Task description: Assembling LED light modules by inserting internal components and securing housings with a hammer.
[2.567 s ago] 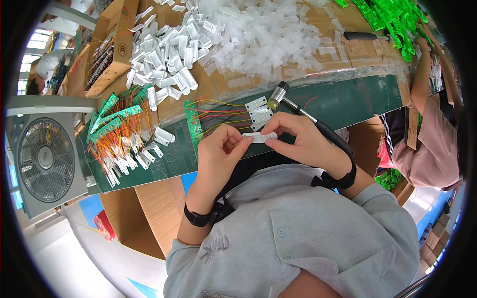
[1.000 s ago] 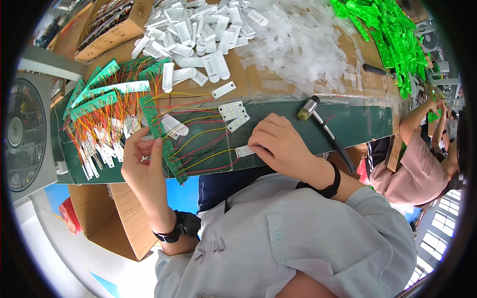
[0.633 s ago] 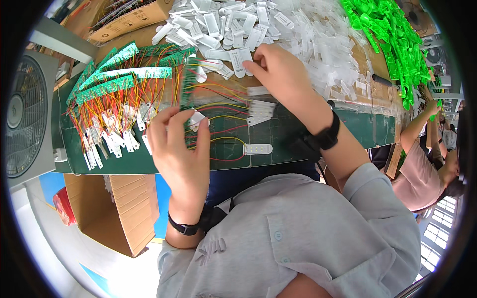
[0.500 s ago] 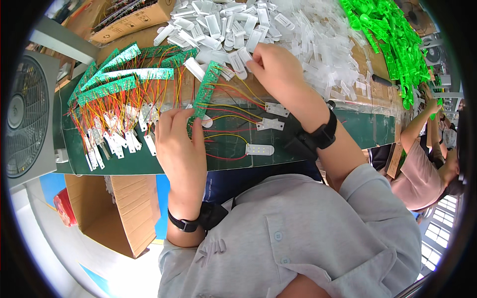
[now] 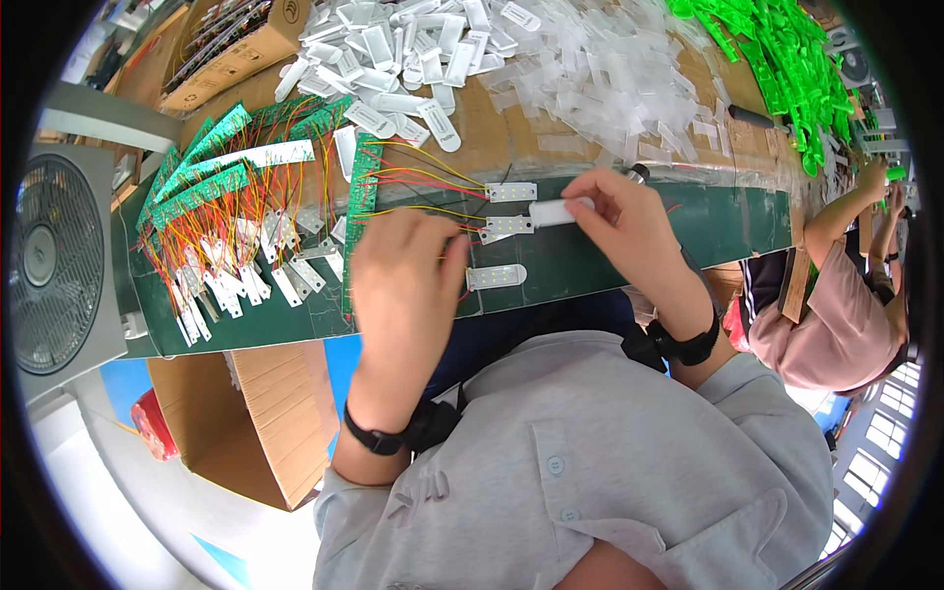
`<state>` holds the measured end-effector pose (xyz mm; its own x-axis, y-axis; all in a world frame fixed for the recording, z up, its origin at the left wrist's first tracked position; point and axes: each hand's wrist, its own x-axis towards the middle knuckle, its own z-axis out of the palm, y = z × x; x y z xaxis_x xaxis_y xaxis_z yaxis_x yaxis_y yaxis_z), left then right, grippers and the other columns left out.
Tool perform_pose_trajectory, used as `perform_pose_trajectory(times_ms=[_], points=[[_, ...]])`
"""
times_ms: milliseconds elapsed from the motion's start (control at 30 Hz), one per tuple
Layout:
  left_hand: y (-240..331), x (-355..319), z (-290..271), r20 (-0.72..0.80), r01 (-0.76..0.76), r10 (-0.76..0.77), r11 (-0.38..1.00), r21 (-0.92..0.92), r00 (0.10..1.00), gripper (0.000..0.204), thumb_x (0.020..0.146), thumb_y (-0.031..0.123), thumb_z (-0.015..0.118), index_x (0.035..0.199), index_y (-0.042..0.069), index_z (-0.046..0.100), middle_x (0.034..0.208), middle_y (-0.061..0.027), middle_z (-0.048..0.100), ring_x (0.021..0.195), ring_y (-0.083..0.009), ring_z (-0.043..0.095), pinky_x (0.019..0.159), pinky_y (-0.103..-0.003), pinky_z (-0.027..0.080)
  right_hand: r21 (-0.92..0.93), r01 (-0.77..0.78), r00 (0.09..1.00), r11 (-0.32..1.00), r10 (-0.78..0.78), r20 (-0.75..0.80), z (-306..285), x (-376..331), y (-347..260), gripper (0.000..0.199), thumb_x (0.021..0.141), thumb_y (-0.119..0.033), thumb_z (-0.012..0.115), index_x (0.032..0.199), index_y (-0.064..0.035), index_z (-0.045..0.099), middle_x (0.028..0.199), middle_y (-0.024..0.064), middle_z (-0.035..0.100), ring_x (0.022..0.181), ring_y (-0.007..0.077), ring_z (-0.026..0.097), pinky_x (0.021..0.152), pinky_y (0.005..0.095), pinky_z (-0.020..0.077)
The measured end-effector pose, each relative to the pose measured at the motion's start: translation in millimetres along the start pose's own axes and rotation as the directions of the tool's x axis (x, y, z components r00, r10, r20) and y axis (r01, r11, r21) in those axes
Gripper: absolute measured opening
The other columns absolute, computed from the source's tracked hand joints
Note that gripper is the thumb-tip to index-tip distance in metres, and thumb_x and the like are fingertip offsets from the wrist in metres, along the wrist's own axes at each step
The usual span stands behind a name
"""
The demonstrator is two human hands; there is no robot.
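While our left hand (image 5: 408, 270) now presses flat on the green circuit strip (image 5: 362, 211), our right hand (image 5: 629, 226) has brought a white cover (image 5: 559, 210), pinched, down to the small light boards (image 5: 511, 192).

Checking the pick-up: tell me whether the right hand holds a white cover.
Yes, the right hand pinches a small white cover by its end above the green mat.

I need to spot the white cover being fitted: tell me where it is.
In the head view, the white cover is pinched in the right hand, right of centre over the green mat, beside the small boards.
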<state>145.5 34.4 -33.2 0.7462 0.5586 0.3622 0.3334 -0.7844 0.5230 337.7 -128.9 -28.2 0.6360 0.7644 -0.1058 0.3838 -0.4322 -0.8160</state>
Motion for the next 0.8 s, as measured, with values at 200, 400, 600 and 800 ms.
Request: perform_pose_trajectory(times_ms=[200, 400, 600, 800], points=[[9.8, 8.7, 23.6, 0.202, -0.056, 0.043, 0.997, 0.061, 0.978, 0.019, 0.080, 0.004, 0.080, 0.092, 0.005, 0.066, 0.092, -0.0098, 0.062, 0.091, -0.0309, 0.060, 0.081, -0.043, 0.047, 0.058, -0.008, 0.999, 0.998, 0.005, 0.035, 2.7, -16.9, 6.7, 0.011, 0.091, -0.007, 0.074, 0.098, -0.0024, 0.066, 0.076, 0.0051, 0.066, 0.064, 0.0124, 0.059, 0.060, 0.0275, 0.0476], [5.0, 12.6, 22.6, 0.205, -0.084, 0.084, 0.996, -0.011, 0.975, 0.020, 0.079, 0.000, 0.079, 0.092, 0.004, 0.065, 0.092, -0.0110, 0.062, 0.089, -0.0317, 0.062, 0.080, -0.042, 0.049, 0.114, 0.046, 0.992, 0.992, -0.032, -0.122, 4.8, -11.5, 20.2, 0.012, 0.091, -0.008, 0.075, 0.098, -0.0019, 0.067, 0.076, 0.0058, 0.065, 0.063, 0.0133, 0.058, 0.059, 0.0281, 0.0468], [12.5, 23.5, 25.7, -0.097, 0.085, -0.092, 0.993, -0.077, 0.991, 0.019, 0.087, 0.002, 0.079, 0.101, 0.000, 0.065, 0.093, -0.0102, 0.067, 0.081, -0.0237, 0.066, 0.071, -0.036, 0.054, 0.088, 0.112, 0.986, 0.990, -0.100, -0.135, 6.2, -7.4, 16.2, 0.010, 0.093, -0.007, 0.075, 0.100, -0.0026, 0.070, 0.078, 0.0024, 0.068, 0.063, 0.0072, 0.057, 0.058, 0.0244, 0.0460], [1.6, 16.5, 33.5, 0.159, 0.072, -0.054, 0.992, -0.107, 0.986, 0.017, 0.087, 0.002, 0.079, 0.097, 0.000, 0.065, 0.089, -0.0118, 0.066, 0.078, -0.0235, 0.066, 0.071, -0.034, 0.053, 0.079, 0.138, 0.982, 0.987, -0.126, -0.138, 4.2, -9.4, 19.2, 0.010, 0.093, -0.007, 0.075, 0.099, -0.0022, 0.069, 0.077, 0.0025, 0.068, 0.062, 0.0075, 0.056, 0.058, 0.0245, 0.0456]])
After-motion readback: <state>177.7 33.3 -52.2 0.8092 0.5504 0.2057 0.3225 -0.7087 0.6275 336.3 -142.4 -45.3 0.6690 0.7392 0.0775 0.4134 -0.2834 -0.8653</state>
